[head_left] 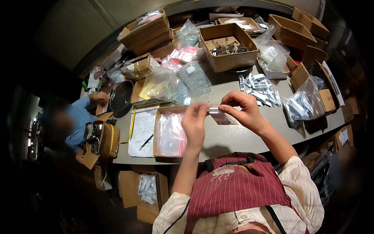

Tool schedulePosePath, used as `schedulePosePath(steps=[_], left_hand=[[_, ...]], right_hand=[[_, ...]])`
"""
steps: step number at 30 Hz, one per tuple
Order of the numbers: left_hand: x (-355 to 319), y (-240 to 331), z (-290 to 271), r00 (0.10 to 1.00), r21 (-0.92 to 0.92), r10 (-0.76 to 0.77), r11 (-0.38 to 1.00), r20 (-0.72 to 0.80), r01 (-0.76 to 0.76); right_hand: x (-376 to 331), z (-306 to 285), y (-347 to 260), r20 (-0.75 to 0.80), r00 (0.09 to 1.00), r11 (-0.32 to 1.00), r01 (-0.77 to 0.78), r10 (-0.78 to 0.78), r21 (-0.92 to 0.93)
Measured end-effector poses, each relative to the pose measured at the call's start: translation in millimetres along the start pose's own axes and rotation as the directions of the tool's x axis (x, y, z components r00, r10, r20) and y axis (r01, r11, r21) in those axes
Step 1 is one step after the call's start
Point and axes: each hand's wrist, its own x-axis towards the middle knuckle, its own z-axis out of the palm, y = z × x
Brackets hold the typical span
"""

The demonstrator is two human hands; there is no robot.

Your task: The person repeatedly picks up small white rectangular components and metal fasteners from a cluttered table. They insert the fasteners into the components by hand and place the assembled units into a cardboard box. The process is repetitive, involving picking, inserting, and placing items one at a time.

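Note:
Above the grey table, my left hand (194, 121) and my right hand (244, 112) pinch the top edge of a small clear zip bag (221, 118), one at each side. A thin reddish line runs along its upper edge. Something silvery shows by the bag's top; whether it is inside cannot be made out. An open carton (156, 136) of flat clear bags with red edges stands just left of my left hand. Beyond my right hand lies a loose pile of silvery metal pieces (260, 89).
A carton of small metal parts (228, 64) stands at the back. Filled plastic bags (193, 78) lie left of it, with a bag of metal pieces (306, 99) at the right. Written sheets (142, 128) and a pen (146, 142) lie left. A person in blue (80, 121) works beyond.

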Motion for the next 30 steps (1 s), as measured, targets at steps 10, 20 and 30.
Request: schedulePosePath(steps=[10, 20, 30], left_hand=[[-28, 24, -40, 0.977, 0.521, 0.21, 0.839, -0.04, -0.159], [-111, 41, -136, 0.906, 0.783, 0.347, 0.621, -0.241, -0.029], [-227, -14, -316, 0.505, 0.596, 0.388, 0.718, -0.771, 0.358]], right_hand=[[17, 57, -5, 0.334, 0.924, 0.941, 0.265, -0.186, -0.21], [6, 163, 6, 0.606, 0.724, 0.937, 0.328, -0.33, 0.119], [38, 247, 148, 0.574, 0.818, 0.787, 0.327, 0.041, -0.523]])
